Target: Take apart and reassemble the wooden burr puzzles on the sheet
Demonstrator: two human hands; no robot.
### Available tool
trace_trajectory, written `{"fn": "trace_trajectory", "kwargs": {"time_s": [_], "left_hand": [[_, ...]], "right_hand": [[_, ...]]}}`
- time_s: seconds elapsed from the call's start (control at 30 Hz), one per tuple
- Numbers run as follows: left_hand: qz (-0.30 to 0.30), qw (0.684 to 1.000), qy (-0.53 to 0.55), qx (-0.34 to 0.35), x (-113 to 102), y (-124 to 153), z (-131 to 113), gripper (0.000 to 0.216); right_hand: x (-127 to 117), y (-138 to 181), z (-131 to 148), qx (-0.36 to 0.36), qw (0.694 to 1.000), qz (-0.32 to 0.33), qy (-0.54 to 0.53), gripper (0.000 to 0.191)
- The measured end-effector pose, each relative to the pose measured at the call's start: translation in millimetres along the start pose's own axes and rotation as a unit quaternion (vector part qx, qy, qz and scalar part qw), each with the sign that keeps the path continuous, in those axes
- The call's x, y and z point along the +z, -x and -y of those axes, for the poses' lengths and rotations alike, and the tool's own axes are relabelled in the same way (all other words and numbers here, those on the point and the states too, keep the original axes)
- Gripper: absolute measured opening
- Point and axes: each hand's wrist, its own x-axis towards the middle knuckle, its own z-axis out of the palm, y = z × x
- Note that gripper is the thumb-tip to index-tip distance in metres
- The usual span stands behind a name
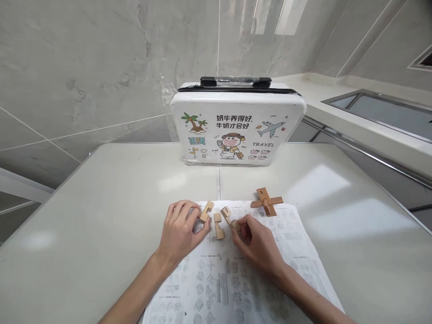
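My left hand (182,225) pinches a notched wooden puzzle piece (206,212) between thumb and fingers, over the upper part of the printed sheet. My right hand (254,238) grips the lower end of another notched piece marked 3 (226,212), which leans up to the left. Between the two hands a third notched piece (219,227) lies on the paper, touched by neither. Farther right, several brown wooden pieces are joined in a cross (266,202), one of them marked 2. My right fingers hide part of the piece they hold.
Under my hands the instruction sheet (226,274) with small diagrams covers the near middle of the pale table (84,216). A white case (239,126) with cartoon prints and plastic wrap stands at the table's far edge, before a grey tiled wall (101,67).
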Motion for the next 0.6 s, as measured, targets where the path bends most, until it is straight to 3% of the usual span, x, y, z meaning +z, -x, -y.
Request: {"fn": "trace_trajectory", "kwargs": {"time_s": [0.27,0.6], "left_hand": [[0.043,0.998,0.002,0.039,-1.3,2.1,-7.0,0.019],[0.118,0.988,0.087,0.054,-8.0,1.2,-8.7,0.022]], "right_hand": [[8.8,3.5,-7.4,-0.059,0.99,-0.025,0.128,0.015],[7.6,5.4,-6.8,-0.102,0.984,-0.02,0.144,0.013]]}}
